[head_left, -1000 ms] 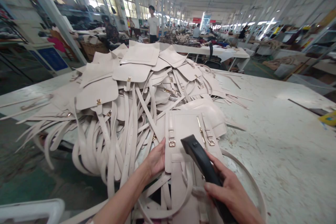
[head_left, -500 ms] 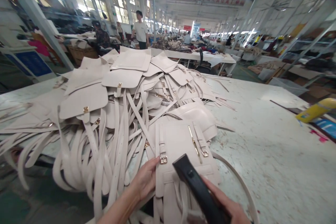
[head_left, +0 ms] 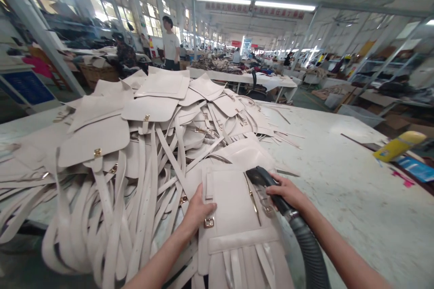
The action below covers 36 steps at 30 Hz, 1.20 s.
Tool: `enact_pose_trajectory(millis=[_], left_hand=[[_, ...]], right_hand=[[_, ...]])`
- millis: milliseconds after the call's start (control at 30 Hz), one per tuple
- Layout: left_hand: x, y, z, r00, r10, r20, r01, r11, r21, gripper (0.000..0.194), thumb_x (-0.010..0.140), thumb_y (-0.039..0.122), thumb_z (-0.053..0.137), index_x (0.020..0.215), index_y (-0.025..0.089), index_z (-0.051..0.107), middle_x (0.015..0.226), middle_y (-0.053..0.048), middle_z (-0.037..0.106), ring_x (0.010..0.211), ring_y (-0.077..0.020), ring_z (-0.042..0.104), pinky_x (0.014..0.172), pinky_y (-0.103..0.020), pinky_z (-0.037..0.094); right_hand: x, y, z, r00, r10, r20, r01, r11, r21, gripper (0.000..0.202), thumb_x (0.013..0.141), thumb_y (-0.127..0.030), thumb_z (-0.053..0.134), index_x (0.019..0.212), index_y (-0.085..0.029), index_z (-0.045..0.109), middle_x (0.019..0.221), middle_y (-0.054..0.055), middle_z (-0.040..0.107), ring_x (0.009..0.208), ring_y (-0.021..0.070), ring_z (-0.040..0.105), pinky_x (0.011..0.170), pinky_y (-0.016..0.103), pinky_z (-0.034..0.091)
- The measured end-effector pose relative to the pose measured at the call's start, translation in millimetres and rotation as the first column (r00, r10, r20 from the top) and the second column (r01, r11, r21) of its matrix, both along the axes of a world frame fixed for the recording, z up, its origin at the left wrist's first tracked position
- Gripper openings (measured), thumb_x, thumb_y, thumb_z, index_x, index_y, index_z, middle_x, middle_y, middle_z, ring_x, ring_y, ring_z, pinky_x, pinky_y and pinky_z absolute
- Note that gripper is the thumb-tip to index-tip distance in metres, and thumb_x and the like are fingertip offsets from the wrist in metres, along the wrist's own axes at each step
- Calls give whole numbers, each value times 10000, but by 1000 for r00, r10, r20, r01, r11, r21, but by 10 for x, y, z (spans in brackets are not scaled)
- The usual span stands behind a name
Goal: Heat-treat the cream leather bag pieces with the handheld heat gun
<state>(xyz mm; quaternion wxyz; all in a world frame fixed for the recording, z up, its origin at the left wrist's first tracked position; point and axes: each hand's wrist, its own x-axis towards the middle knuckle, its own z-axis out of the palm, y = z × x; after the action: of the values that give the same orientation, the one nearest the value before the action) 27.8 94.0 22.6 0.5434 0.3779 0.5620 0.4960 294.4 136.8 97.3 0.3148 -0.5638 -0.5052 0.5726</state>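
Note:
A beige leather bag piece (head_left: pixel 230 198) with a gold zipper (head_left: pixel 252 201) and buckles lies in front of me. My left hand (head_left: pixel 197 210) grips its left edge, thumb on top just above a gold buckle (head_left: pixel 209 222). In my right hand (head_left: pixel 286 192) is a black nozzle (head_left: pixel 267 180) joined to a ribbed hose (head_left: pixel 310 253). The nozzle's tip rests over the upper right of the piece, beside the zipper, and partly hides the right strap. Loose straps hang down at the piece's lower end.
A large heap of beige bag parts (head_left: pixel 152 108) with dangling straps covers the table's left and middle. At right on the table (head_left: pixel 346 189) lie a yellow object (head_left: pixel 400 146) and a blue packet (head_left: pixel 418 169). A person in a white shirt (head_left: pixel 170 45) stands beyond.
The nozzle has moved up and forward to the right strap, with my right hand around it. My left hand has shifted slightly up the left edge, its thumb now on top.

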Motion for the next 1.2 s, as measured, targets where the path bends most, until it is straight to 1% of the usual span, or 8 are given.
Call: enact_pose_trajectory(millis=[167, 300, 433, 633, 800, 900, 1067, 1200], left_hand=[[-43, 37, 26, 987, -54, 149, 64, 996, -67, 592, 535, 24, 621, 1095, 167, 492, 792, -15, 645, 689, -162, 581, 633, -221, 433], [-74, 58, 2, 976, -56, 210, 66, 997, -41, 534, 614, 59, 538, 1131, 175, 478, 956, -44, 634, 834, -173, 579, 748, -249, 434], [-82, 64, -50, 977, -99, 188, 105, 994, -24, 575, 616, 62, 522, 1173, 184, 445, 1010, -46, 619, 854, -174, 577, 781, -273, 431], [-97, 55, -82, 980, -98, 175, 104, 994, -25, 575, 614, 53, 495, 1171, 174, 423, 980, -51, 624, 854, -171, 579, 768, -269, 439], [-84, 60, -64, 985, -65, 162, 76, 995, -59, 515, 615, 66, 501, 1115, 171, 438, 900, -40, 630, 771, -163, 589, 686, -254, 453], [-60, 57, -79, 980, -86, 180, 96, 994, -47, 493, 625, 87, 517, 1106, 166, 440, 866, -38, 632, 739, -169, 591, 657, -261, 457], [-52, 63, -148, 984, -72, 161, 81, 995, -52, 379, 613, 113, 550, 987, 151, 502, 849, -38, 637, 733, -169, 594, 692, -273, 454], [-68, 82, -176, 983, -60, 175, 74, 994, -76, 391, 599, 103, 542, 986, 144, 504, 820, -34, 641, 721, -173, 595, 672, -276, 457]], right_hand=[[-261, 229, 71, 1000, -10, -20, 12, 996, 85, 727, 654, -193, 583, 1323, -139, 304, 433, -84, 529, 375, 128, 524, 335, 200, 426], [-471, 75, 164, 974, 187, -131, -185, 982, 31, 720, 634, -160, 585, 1308, -208, 336, 500, -66, 577, 369, 138, 539, 326, 226, 450], [-799, 102, 29, 918, 323, -229, -343, 938, -55, 720, 572, -136, 613, 1257, -219, 407, 524, -46, 591, 378, 172, 562, 301, 251, 452], [-973, 435, -46, 926, 242, -288, -245, 969, 28, 655, 632, -211, 585, 1249, -201, 367, 607, -38, 585, 440, 136, 563, 357, 223, 470], [-852, 184, 74, 892, 333, -305, -354, 935, -14, 630, 638, -182, 584, 1236, -230, 394, 665, -20, 605, 453, 150, 577, 354, 249, 478], [-984, 76, 23, 888, 371, -273, -399, 915, -55, 661, 602, -131, 589, 1233, -220, 412, 555, -37, 597, 392, 167, 561, 317, 267, 470], [-1380, 315, -92, 927, 319, -197, -326, 945, -2, 678, 577, -124, 600, 1231, -190, 429, 457, -61, 563, 349, 165, 534, 284, 255, 452], [-1396, 375, -20, 944, 275, -180, -265, 961, 81, 686, 611, -164, 603, 1262, -220, 396, 463, -77, 557, 355, 144, 535, 314, 237, 456]])
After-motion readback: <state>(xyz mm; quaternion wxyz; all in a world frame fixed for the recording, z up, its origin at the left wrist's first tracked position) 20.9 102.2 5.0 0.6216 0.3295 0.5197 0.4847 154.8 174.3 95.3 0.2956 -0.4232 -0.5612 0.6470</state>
